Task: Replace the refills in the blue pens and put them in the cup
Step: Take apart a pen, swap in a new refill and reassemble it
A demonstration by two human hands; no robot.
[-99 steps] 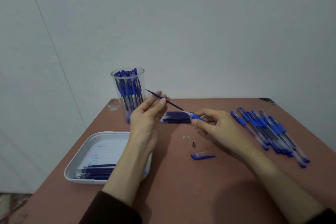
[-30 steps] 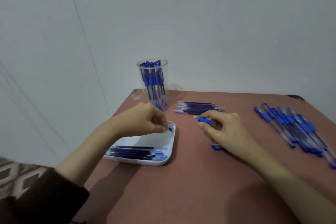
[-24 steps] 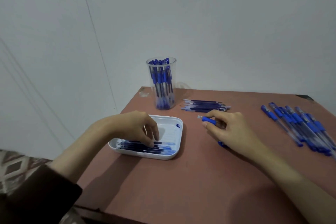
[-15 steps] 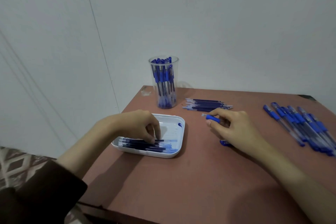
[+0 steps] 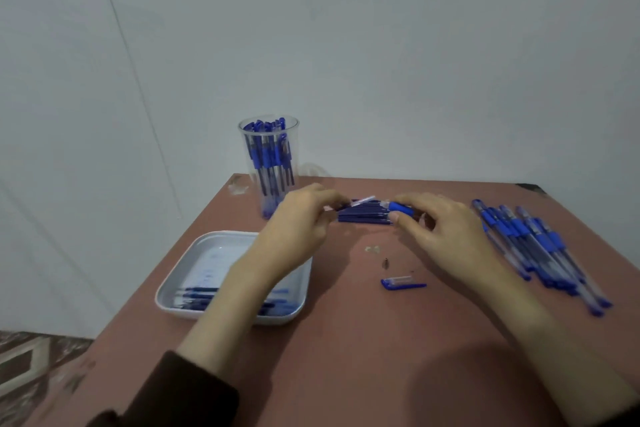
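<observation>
My left hand (image 5: 298,229) reaches over the tray to the pile of new refills (image 5: 363,217) behind the table's middle, and its fingertips pinch a thin refill (image 5: 363,200) with a pale end. My right hand (image 5: 443,236) holds the open blue pen barrel (image 5: 400,207) by its blue grip, right beside that refill's end. The clear cup (image 5: 268,163) stands at the back left, filled with several blue pens. The pen's blue cap (image 5: 401,283) lies on the table in front of my right hand.
A white tray (image 5: 207,246) with several used refills sits at the front left, partly under my left forearm. Several blue pens (image 5: 536,246) lie in a row at the right. Small pen parts (image 5: 377,255) lie mid-table. The wall rises just behind the table.
My left hand has left the tray, where it laid down the old refill, and moved up right to the refill pile. My right hand keeps hold of the pen barrel.
</observation>
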